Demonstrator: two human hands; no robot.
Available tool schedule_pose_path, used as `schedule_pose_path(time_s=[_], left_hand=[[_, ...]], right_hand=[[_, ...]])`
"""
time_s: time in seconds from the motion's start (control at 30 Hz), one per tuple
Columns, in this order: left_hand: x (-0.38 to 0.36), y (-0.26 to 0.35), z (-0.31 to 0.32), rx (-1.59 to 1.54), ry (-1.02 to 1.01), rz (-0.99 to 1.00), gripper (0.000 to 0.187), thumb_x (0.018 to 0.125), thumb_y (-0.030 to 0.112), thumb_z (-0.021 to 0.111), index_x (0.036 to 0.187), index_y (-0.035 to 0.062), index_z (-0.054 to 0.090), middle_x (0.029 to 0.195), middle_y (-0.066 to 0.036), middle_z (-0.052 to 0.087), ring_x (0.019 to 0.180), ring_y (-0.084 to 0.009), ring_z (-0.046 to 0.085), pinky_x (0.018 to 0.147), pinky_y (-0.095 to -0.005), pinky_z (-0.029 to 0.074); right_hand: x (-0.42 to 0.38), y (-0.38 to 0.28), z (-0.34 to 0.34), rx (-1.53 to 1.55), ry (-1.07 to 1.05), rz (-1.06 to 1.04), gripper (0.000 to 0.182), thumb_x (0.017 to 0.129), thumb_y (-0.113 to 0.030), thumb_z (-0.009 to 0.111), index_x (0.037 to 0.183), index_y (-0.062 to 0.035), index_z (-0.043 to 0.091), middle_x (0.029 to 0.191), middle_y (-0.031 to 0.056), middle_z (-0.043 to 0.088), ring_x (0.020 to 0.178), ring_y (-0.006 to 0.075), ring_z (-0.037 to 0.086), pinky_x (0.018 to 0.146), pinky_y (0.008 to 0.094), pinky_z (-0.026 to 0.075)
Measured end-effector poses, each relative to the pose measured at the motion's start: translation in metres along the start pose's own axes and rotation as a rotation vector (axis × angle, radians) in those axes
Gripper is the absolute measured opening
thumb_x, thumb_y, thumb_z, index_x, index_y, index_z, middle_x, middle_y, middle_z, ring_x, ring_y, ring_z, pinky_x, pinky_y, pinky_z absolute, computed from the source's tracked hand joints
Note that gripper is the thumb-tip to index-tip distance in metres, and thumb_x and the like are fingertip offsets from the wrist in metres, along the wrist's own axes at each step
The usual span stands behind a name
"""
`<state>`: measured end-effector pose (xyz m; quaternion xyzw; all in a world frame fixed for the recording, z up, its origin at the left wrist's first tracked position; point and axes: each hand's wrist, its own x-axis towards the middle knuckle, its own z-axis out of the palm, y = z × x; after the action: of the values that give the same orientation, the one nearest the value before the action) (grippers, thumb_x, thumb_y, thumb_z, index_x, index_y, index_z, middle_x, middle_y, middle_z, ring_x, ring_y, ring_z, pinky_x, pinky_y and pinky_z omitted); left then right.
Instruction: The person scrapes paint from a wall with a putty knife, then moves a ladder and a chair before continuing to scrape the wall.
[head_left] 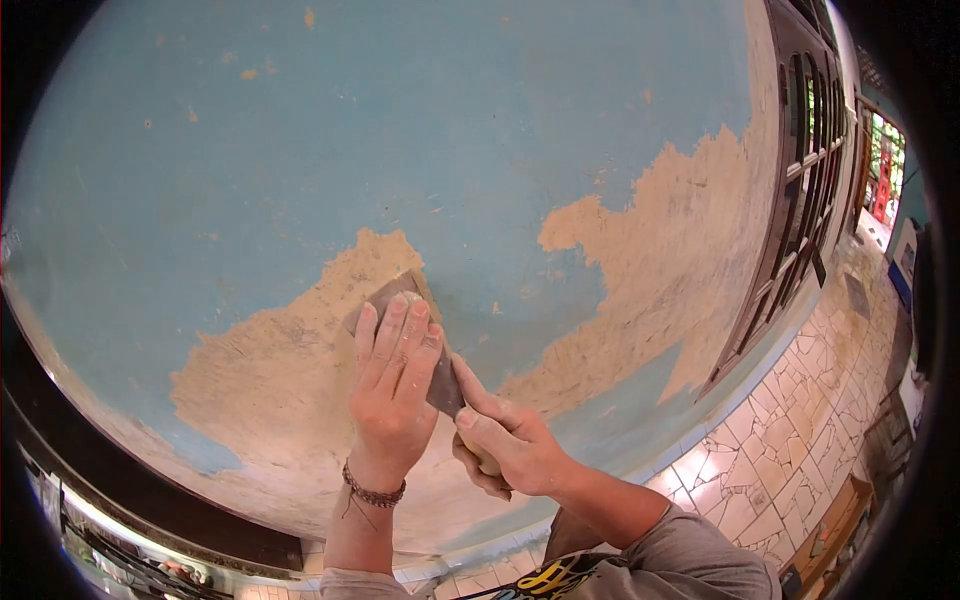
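A broad, dark-bladed scraper lies against a wall with blue paint. Its upper end meets the top of a bare beige patch, where the paint is gone. My right hand is wrapped round the handle, which is mostly hidden by the fingers. On the blade rests my left hand, fingers stretched out and lying flat, with pale dust on them. A braided bracelet circles the left wrist. To the right spreads a second bare patch with ragged paint edges.
A dark-framed barred window borders the wall on the right. Below it runs a floor of irregular pale stone tiles, with a wooden box at lower right. A dark frame edges the wall at lower left.
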<state>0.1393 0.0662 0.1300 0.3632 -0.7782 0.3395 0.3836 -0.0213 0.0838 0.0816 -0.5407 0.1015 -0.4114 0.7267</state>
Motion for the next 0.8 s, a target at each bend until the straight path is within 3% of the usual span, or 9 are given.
schedule_pose_path(time_s=[0.3,0.37,0.8], left_hand=[[-0.017,0.007,0.01,-0.009,-0.034,0.011,0.023,0.084,-0.004,0.057,0.105,-0.0032,0.064,0.125,-0.017,0.061,0.126,-0.0333,0.051,0.106,-0.0551,0.036],[-0.025,0.011,0.016,-0.005,-0.052,0.004,0.022,0.085,-0.001,0.057,0.105,-0.0034,0.064,0.125,-0.017,0.061,0.125,-0.0336,0.052,0.106,-0.0551,0.036],[0.003,0.005,0.006,0.011,-0.004,0.048,0.024,0.08,-0.006,0.06,0.104,-0.0028,0.064,0.125,-0.016,0.061,0.124,-0.034,0.052,0.105,-0.055,0.038]], right_hand=[[-0.008,0.025,-0.006,0.057,0.04,-0.016,0.055,0.104,-0.023,0.033,0.154,-0.0154,0.01,0.062,0.0005,0.042,0.042,0.0079,0.039,0.035,0.0228,0.034],[-0.008,0.033,-0.015,0.032,0.018,-0.015,0.056,0.104,-0.023,0.034,0.154,-0.0185,0.008,0.066,0.0039,0.045,0.041,0.0102,0.041,0.035,0.024,0.035],[0.001,0.008,-0.007,0.05,-0.024,-0.049,0.057,0.104,-0.024,0.034,0.154,-0.0202,0.007,0.067,0.0046,0.045,0.041,0.0112,0.041,0.035,0.0253,0.036]])
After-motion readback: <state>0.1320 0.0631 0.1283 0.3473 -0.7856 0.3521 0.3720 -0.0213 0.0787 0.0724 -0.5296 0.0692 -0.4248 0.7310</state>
